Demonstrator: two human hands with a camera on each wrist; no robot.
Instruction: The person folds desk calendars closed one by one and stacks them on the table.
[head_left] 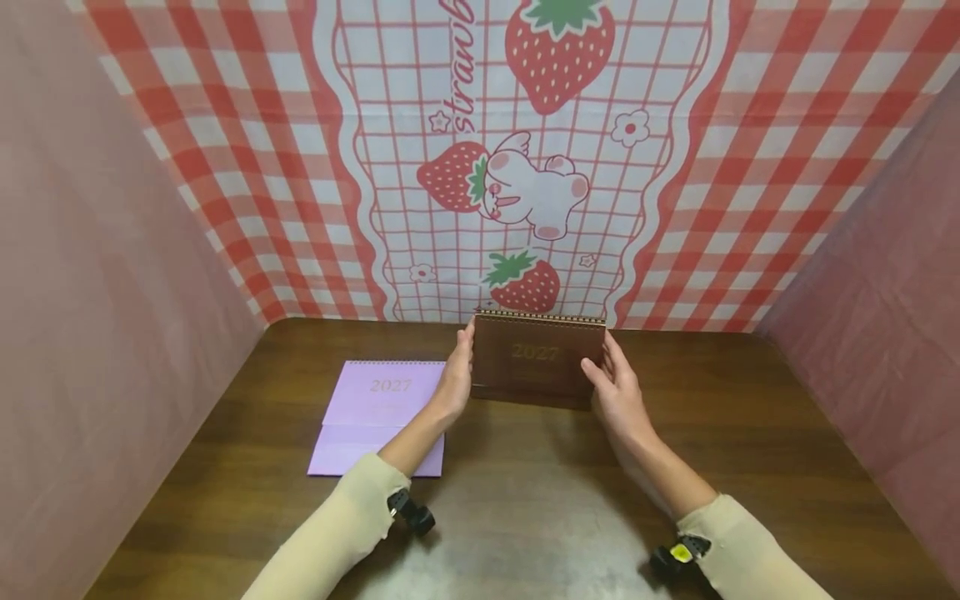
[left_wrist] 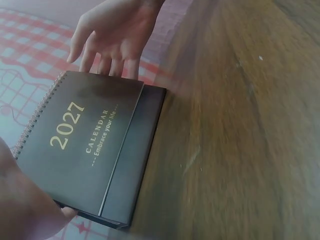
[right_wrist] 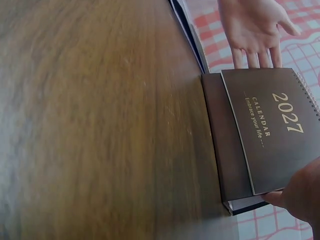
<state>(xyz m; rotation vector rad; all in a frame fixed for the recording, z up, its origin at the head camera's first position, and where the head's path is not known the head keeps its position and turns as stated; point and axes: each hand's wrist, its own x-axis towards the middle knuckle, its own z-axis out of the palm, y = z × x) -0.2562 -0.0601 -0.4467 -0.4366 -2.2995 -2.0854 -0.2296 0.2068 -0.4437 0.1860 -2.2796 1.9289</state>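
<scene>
A brown desk calendar point(head_left: 536, 357) with gold "2027" lettering and a spiral along its top stands at the back of the table, its cover facing me. At its left side my left hand point(head_left: 453, 379) rests with the fingers straight along the edge. My right hand point(head_left: 621, 400) is at the right side, its fingers extended and thumb apart, overlapping the front in the head view. Both wrist views show the far hand's palm, with straight fingers reaching behind the cover point(left_wrist: 85, 135). A lilac calendar point(head_left: 375, 450), also marked 2027, is left of the brown one, partly behind my left forearm.
The dark wooden table point(head_left: 540, 517) ends at a back cloth point(head_left: 517, 167) printed with strawberries and red checks. Pink fabric walls point(head_left: 120, 292) enclose the left and right sides. Cameras point(head_left: 420, 518) are strapped to both wrists.
</scene>
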